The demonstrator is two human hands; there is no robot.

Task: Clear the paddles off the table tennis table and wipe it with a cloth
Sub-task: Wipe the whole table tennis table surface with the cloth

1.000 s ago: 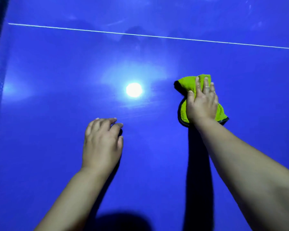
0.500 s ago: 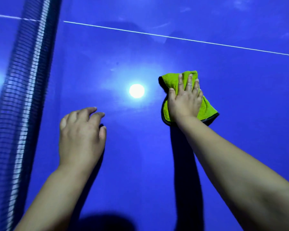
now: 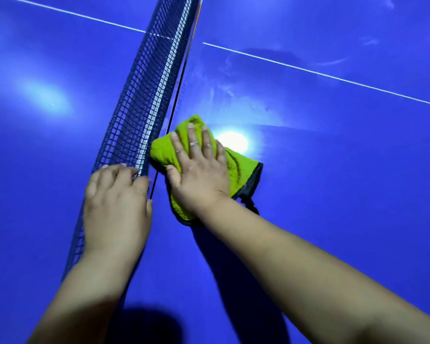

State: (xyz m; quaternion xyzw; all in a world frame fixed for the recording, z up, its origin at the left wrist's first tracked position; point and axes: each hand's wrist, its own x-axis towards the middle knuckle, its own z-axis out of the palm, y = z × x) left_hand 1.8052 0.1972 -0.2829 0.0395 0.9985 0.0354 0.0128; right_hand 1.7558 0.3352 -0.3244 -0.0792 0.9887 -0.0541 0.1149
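A lime-green cloth with a dark edge lies on the blue table tennis table, right beside the net. My right hand presses flat on the cloth with straight, spread fingers. My left hand rests on the net's top band, its fingers slightly bent and holding nothing. No paddle is in view.
The dark mesh net runs from the lower left up to the top middle and splits the table. A white centre line crosses the far side. A lamp's glare shines on the surface just past the cloth.
My right hand has slid the cloth left until it touches the net. My left hand has moved from the table surface onto the net's top band.
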